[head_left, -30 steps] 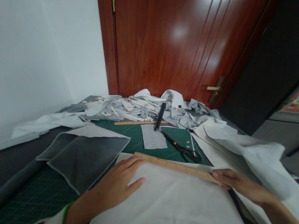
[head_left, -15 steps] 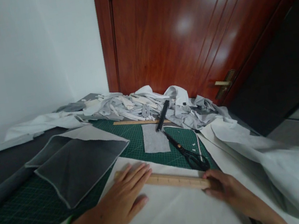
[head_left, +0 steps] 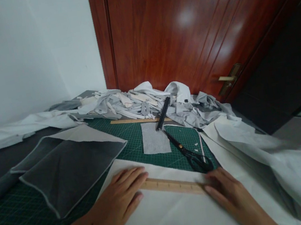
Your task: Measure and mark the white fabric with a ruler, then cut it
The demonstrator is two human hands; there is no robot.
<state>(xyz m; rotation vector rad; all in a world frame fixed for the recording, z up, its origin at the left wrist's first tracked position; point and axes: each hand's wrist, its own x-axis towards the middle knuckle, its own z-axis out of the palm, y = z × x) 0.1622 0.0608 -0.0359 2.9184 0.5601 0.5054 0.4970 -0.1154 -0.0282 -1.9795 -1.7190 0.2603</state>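
Wooden ruler (head_left: 171, 185) lay flat across white fabric sheet (head_left: 169, 221), just short of the sheet's far edge. Left hand (head_left: 122, 201) lay palm down, fingers spread and loose, covering the ruler's left end. Right hand (head_left: 229, 193) lay flat, fingertips pressing its right end; neither hand gripped. Black scissors (head_left: 189, 152) sat just beyond the ruler on green cutting mat (head_left: 18, 221).

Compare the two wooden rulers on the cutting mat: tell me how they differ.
The near wooden ruler lies on the white fabric sheet, while the far wooden ruler lies on the green cutting mat beside the scrap pile. The left hand and right hand press on the near ruler's ends; nothing touches the far one. The near ruler's markings show; the far one's are too small to tell. Both are flat, pale wood.
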